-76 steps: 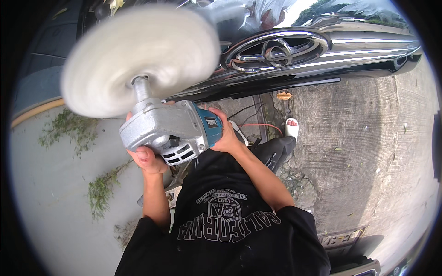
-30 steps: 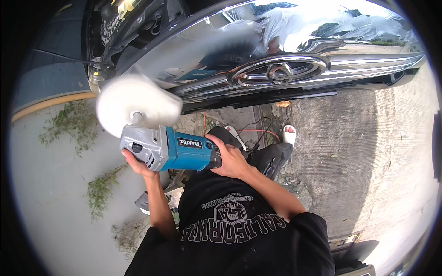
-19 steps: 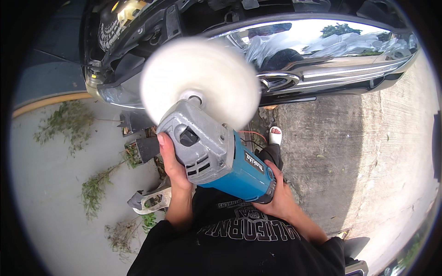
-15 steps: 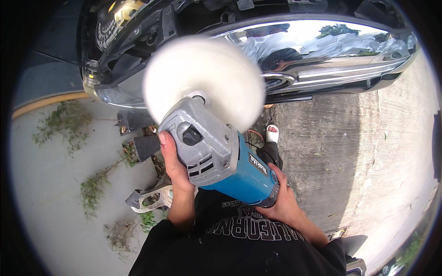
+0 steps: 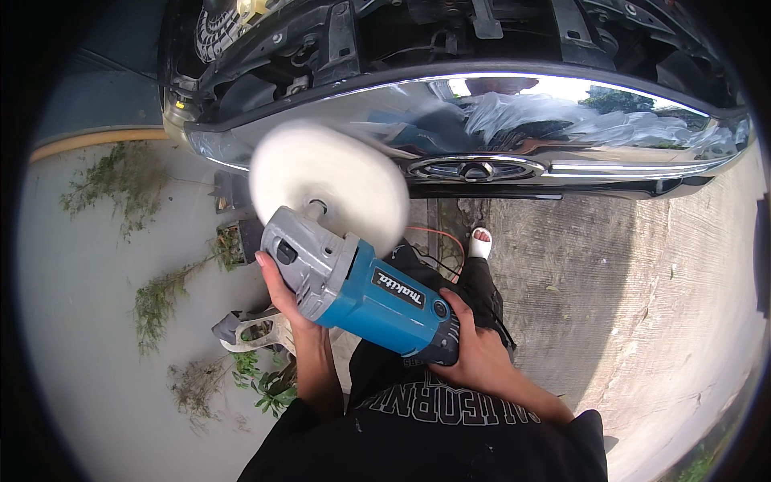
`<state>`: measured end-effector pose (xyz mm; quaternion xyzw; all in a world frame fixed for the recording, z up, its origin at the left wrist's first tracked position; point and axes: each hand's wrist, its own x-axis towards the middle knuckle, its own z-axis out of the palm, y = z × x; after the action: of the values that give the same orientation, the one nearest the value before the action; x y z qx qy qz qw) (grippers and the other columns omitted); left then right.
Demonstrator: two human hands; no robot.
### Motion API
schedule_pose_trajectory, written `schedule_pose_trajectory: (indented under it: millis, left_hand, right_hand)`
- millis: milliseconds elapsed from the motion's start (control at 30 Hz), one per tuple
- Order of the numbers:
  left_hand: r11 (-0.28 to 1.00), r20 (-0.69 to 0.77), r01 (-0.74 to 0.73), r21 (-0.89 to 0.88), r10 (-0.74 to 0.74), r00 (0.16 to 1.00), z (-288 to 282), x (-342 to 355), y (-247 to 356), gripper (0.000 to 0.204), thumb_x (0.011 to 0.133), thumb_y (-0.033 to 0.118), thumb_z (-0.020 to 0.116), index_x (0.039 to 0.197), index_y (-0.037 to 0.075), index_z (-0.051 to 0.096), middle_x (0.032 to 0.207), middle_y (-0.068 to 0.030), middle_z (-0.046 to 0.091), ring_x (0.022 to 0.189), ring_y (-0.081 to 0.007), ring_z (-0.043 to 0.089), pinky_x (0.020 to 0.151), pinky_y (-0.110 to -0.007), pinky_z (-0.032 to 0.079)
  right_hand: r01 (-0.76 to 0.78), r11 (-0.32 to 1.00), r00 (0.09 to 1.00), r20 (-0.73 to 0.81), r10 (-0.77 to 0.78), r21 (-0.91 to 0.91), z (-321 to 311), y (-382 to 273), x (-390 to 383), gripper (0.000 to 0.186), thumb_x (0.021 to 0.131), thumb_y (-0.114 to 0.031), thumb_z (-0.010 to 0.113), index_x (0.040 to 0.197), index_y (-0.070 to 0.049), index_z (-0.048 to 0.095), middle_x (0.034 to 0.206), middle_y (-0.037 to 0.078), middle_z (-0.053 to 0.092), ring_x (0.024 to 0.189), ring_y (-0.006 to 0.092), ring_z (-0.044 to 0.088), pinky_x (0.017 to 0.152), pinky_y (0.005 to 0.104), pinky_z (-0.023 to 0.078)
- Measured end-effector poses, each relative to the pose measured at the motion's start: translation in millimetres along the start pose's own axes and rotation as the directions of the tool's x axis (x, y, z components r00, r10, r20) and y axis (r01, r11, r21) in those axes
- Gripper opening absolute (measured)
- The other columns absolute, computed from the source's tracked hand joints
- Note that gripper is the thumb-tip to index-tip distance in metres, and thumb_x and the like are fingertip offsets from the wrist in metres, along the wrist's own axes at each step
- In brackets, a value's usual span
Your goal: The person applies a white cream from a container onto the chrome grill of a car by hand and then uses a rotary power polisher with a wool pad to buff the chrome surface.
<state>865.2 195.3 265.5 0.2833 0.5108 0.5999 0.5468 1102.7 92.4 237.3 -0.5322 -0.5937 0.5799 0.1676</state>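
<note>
A blue and silver rotary polisher (image 5: 377, 299) is held up in both hands, its blurred white pad (image 5: 329, 165) spinning in front of the chrome bumper (image 5: 610, 128), which carries streaks of pale smears; whether they touch I cannot tell. My left hand (image 5: 293, 301) cradles the silver gear housing at the front, thumb along its side. My right hand (image 5: 474, 349) grips the dark rear end of the tool. An oval chrome emblem (image 5: 475, 169) shows just right of the pad.
The car's exposed engine bay (image 5: 442, 32) lies beyond the bumper. Plants (image 5: 161, 321) lie over pale ground on the left, with a dull bracket-like piece (image 5: 249, 329) nearby. A red cord (image 5: 450, 238) runs by my sandalled foot (image 5: 480, 241). Ridged concrete (image 5: 586, 281) stretches right.
Over the last half second the polisher and pad have shrunk in view and shifted slightly left, the tool turning flatter. The bumper sits lower in view, showing more of the engine bay and the emblem.
</note>
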Motion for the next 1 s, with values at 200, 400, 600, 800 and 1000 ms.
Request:
schedule_pose_trajectory:
  millis: [200,400,600,800,1000]
  left_hand:
    - [0.997,0.069,0.026,0.068,-0.031,0.997,54.7,-15.0,3.5,0.057,0.100,0.053,0.041,0.122,0.003,0.056,0.111,-0.0078,0.062,0.098,-0.0168,0.061,0.086,-0.032,0.049]
    - [0.990,-0.039,0.125,-0.069,-0.128,0.991,10.5,-15.6,-1.6,0.064,0.099,0.057,0.041,0.126,0.000,0.052,0.114,-0.0097,0.061,0.102,-0.0201,0.059,0.090,-0.035,0.047]
    - [0.994,-0.186,0.077,-0.080,-0.091,0.978,-14.6,-9.0,-3.7,0.066,0.099,0.058,0.037,0.132,0.001,0.048,0.113,-0.0115,0.062,0.095,-0.0207,0.064,0.080,-0.034,0.054]
    - [0.997,-0.163,0.071,0.038,-0.064,0.985,20.9,4.1,21.9,0.065,0.099,0.057,0.038,0.130,0.000,0.050,0.112,-0.0102,0.062,0.096,-0.0186,0.062,0.079,-0.032,0.053]
    - [0.994,-0.260,0.108,-0.007,-0.107,0.960,3.2,-4.3,17.9,0.064,0.099,0.056,0.039,0.130,0.001,0.050,0.114,-0.0109,0.062,0.098,-0.0196,0.063,0.081,-0.034,0.054]
  right_hand:
    - [0.017,1.000,0.972,-0.235,-0.016,0.001,-12.4,0.0,-48.0,0.106,0.071,-0.030,0.081,0.147,-0.004,0.012,0.104,0.027,0.065,0.085,0.0461,0.068,0.081,0.0489,0.057]
    - [-0.068,0.997,0.992,-0.111,0.064,-0.032,-3.6,-12.1,-33.1,0.103,0.071,-0.028,0.080,0.148,-0.005,0.016,0.093,0.025,0.067,0.076,0.0443,0.068,0.070,0.0486,0.057]
    - [-0.047,0.998,0.999,-0.025,0.046,-0.044,1.8,-19.5,-9.0,0.102,0.071,-0.027,0.080,0.147,-0.004,0.017,0.091,0.024,0.068,0.074,0.0432,0.068,0.069,0.0480,0.057]
    - [-0.017,1.000,0.995,-0.100,0.018,0.015,-13.8,-31.8,-16.8,0.105,0.071,-0.027,0.081,0.147,-0.003,0.014,0.096,0.027,0.067,0.077,0.0443,0.068,0.075,0.0486,0.057]
    - [-0.150,0.989,0.988,0.045,0.150,0.009,-12.5,-35.2,-12.1,0.106,0.069,-0.027,0.081,0.148,-0.006,0.013,0.098,0.027,0.065,0.083,0.0469,0.066,0.077,0.0513,0.055]
